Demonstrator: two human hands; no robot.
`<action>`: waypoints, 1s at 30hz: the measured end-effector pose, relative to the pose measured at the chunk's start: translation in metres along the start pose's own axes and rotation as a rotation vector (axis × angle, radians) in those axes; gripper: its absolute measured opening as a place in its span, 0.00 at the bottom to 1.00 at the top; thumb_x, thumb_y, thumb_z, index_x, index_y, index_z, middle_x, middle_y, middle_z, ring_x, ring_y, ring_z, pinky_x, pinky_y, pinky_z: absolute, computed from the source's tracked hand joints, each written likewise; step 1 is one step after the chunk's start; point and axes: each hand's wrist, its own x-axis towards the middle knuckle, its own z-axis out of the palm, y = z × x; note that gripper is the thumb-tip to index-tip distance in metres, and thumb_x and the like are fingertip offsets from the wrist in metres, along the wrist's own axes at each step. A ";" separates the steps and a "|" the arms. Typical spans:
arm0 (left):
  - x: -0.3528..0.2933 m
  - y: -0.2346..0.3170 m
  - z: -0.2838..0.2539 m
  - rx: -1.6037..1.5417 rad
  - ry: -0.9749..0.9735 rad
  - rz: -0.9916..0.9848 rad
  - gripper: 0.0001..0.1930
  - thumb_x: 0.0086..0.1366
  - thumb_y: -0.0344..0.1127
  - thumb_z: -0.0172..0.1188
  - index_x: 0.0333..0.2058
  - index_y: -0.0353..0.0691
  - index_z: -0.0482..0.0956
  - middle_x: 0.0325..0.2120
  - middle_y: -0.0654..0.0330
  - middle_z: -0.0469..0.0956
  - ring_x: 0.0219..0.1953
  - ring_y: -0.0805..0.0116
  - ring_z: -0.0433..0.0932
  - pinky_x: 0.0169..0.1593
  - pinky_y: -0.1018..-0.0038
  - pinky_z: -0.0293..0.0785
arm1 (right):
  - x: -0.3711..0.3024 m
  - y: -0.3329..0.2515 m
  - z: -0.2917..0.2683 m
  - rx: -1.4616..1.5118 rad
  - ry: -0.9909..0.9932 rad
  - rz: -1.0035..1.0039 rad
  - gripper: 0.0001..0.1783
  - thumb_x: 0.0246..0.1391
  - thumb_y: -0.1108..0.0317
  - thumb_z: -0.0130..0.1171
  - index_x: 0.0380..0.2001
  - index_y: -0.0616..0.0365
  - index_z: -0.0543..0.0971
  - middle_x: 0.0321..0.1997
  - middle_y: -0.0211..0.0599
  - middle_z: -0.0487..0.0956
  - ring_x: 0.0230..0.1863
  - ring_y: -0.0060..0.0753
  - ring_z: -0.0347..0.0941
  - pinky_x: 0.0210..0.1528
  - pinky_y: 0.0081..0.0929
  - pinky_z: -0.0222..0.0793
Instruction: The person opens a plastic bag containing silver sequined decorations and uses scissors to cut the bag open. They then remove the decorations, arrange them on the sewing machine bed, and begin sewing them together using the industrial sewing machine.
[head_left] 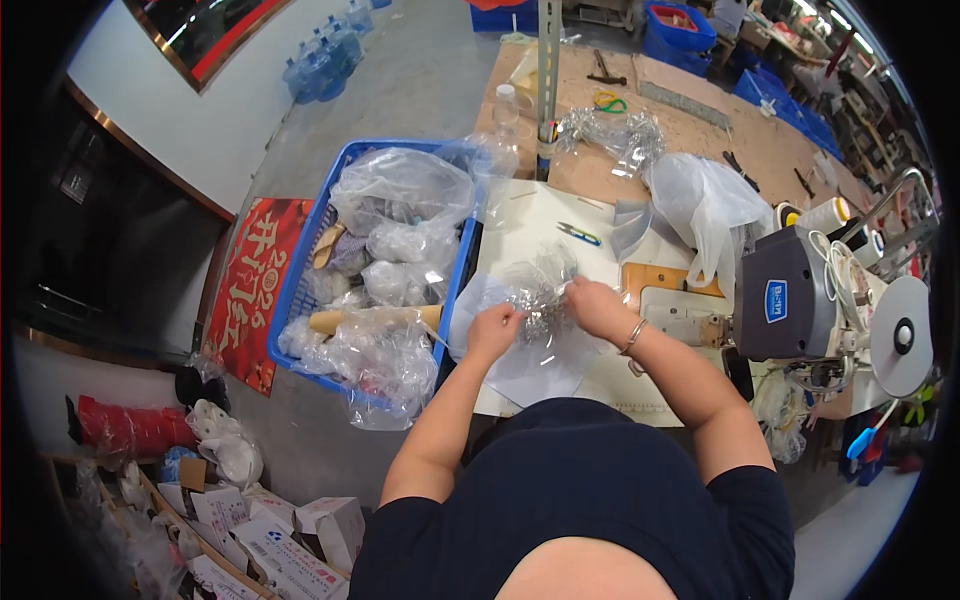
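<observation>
Between my two hands is a crumpled bundle of clear plastic with shiny silvery bits (541,296). My left hand (494,331) is closed, fingers pinched at the bundle's left edge. My right hand (598,306), with a bangle at its wrist, is closed on the right side of the bundle. A whitish translucent sheet (540,378) lies beneath, on the pale worktop. Beyond the bundle rests a pair of thread snips (579,234). To the right of my right hand stands a dark grey sewing machine (785,295).
A blue basket (283,320) full of plastic-wrapped goods stands left of the table. A metal post (548,80) rises at its far side. Beyond lie a white plastic bag (700,200), a silvery bundle (635,142) and a hammer (606,70). Cartons (275,555) fill the lower left.
</observation>
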 end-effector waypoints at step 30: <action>0.004 0.006 -0.001 -1.239 -0.333 -0.296 0.18 0.60 0.29 0.57 0.47 0.37 0.64 0.33 0.62 0.72 0.35 0.75 0.72 0.40 0.81 0.68 | 0.016 -0.006 0.020 0.379 0.138 -0.355 0.04 0.46 0.70 0.59 0.29 0.53 0.78 0.27 0.35 0.75 0.32 0.44 0.73 0.35 0.35 0.70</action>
